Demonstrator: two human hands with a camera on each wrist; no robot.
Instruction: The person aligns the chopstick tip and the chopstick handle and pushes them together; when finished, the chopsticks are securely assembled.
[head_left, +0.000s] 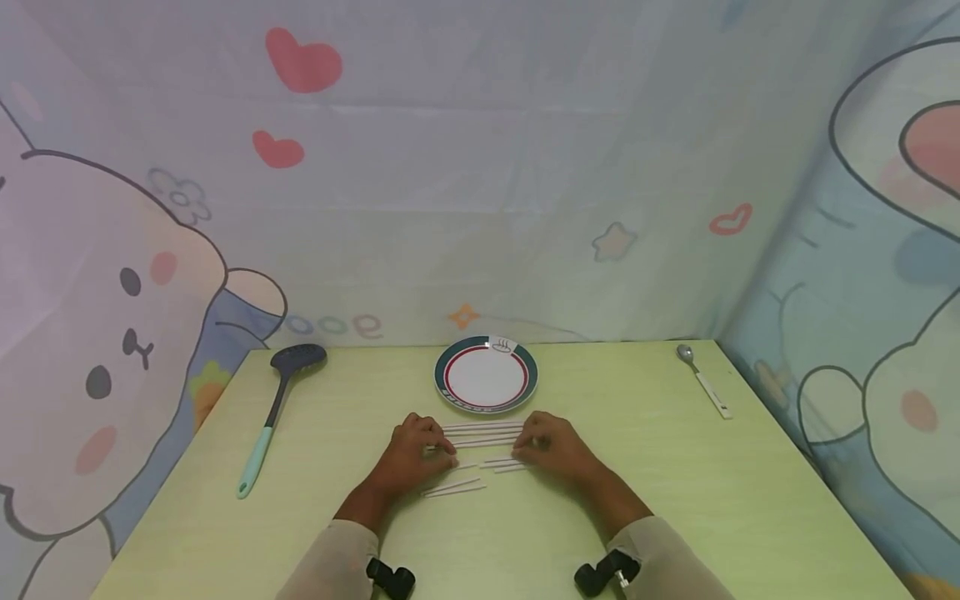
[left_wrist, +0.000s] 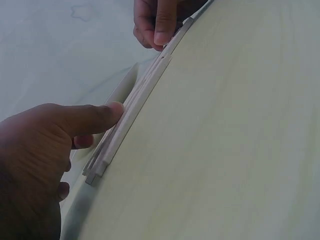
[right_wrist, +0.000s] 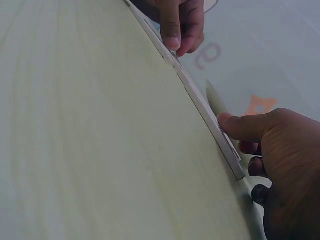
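Observation:
Several long thin white sticks (head_left: 483, 432) lie side by side between the two hands, their ends partly hidden by the fingers. My left hand (head_left: 415, 452) curls at the left ends, and in the left wrist view its thumb (left_wrist: 115, 112) is against the sticks. At the right ends is my right hand (head_left: 553, 447), fingers bent and thumb (right_wrist: 227, 121) against the sticks in the right wrist view. Shorter white sticks (head_left: 498, 463) lie by the right fingertips. A short pair (head_left: 454, 488) rests below the left hand.
A round plate (head_left: 486, 379) with a dark green rim stands behind the sticks. To the left lies a slotted black ladle (head_left: 273, 408) with a mint handle. A spoon (head_left: 703, 381) with a white handle lies far right. A printed cloth backdrop (head_left: 525, 167) borders the table (head_left: 637, 500).

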